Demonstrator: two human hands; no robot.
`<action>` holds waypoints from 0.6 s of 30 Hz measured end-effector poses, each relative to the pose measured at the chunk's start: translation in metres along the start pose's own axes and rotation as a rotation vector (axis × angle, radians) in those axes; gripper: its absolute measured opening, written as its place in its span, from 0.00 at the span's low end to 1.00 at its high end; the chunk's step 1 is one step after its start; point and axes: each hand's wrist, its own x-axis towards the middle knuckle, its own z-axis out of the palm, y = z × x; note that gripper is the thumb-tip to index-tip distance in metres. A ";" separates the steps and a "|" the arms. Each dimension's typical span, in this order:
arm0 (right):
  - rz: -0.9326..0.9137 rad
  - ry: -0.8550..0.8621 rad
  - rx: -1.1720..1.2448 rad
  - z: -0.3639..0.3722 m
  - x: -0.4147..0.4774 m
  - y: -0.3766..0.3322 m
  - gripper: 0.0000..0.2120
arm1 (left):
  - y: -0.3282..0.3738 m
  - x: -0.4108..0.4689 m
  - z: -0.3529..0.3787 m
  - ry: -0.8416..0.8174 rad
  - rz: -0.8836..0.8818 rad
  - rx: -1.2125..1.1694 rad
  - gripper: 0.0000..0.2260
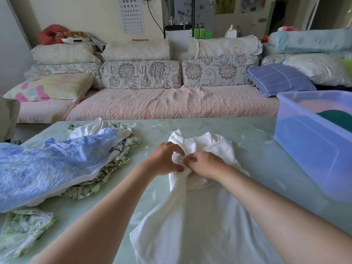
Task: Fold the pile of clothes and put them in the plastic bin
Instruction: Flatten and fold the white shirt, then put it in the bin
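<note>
1. Pinches a bunched ridge of the white top point(190, 216) with the left hand point(165, 159) and the right hand point(206, 163), held close together, fingers of both curled tight into the cloth.
2. Lies lengthwise on the desk point(257, 164), crumpled beyond the knuckles and running out of view at the near edge.
3. Risks a crooked fold: with so much cloth gathered into one knot, probably drags the lower half askew on any lift or pull, leaving creases locked inside.
4. Risks a slide toward the lap as well, judging by the slick look of the desk and the amount of cloth at the near edge; needs weight kept on the surface.
5. Could snag the pile just to the left, where the blue garment point(53, 164) covers the green floral pieces point(24, 229); a wide sweep of the left forearm would likely pull those along or tip them off.
6. Could undo everything on the way to the plastic bin point(314, 149), standing at the right of the desk, apart from the top, with something dark green point(335, 119) already inside; looks soft and floppy, so likely sags open unless carried flat from below.
</note>
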 end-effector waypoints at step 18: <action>-0.217 0.253 -0.295 -0.006 0.002 0.008 0.22 | -0.001 0.030 0.020 -0.290 -0.061 0.363 0.29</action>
